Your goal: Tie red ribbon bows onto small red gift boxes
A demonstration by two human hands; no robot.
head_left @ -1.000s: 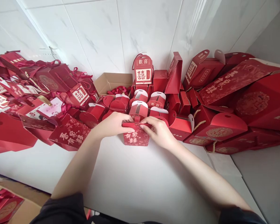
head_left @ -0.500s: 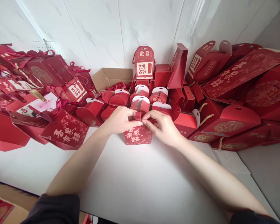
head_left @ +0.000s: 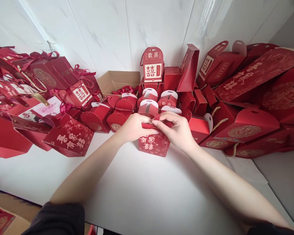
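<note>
A small red gift box with white characters on its front stands on the white table, turned slightly. My left hand is closed on its top edge from the left, the thumb lying along the front. From the right, my right hand pinches a dark red strap, a handle band that rises at the top of the box. The fingertips of both hands nearly meet there. My fingers hide most of the box's top and the end of the strap.
Small red boxes with rounded flaps crowd behind my hands. An open cardboard box with red ribbon stands by the wall. Ribboned gift boxes pile up at left, larger red boxes at right. A carton sits below the table's front edge.
The gift box has shifted a little to the right and turned, with both hands moving along. My right fingers now sit higher on the strap, and my left thumb reaches further across the front.
</note>
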